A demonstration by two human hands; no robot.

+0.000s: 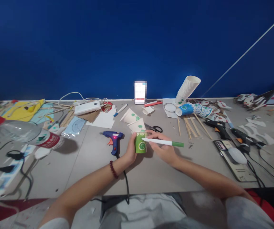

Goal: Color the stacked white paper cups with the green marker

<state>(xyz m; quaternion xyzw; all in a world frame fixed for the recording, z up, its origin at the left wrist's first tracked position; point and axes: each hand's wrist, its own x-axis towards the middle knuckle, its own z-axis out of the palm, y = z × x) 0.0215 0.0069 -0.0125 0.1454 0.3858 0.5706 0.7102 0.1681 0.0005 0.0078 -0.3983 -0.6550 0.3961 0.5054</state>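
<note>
My left hand [130, 149] is wrapped round a paper cup [139, 149] coloured green with a round dark-green design. In my right hand [162, 148] is a white marker [163, 142] with a green end; its tip meets the cup's upper side. Just behind the held cup lie two white paper cups [132, 117] with green leaf prints, tilted on the table. Black-handled scissors [158, 128] show partly behind my right hand. A blue hot glue gun [113, 140] with an orange trigger lies left of my left hand.
A large plastic bottle [29, 132] lies left, near a power strip [14, 171]. Stacked paper cups [187, 90] and a blue-patterned cup [186, 109] are back right, above wooden sticks [190, 127]. A phone [234, 162], a mouse [237, 155] and black glue guns [219, 128] with cables occupy the right.
</note>
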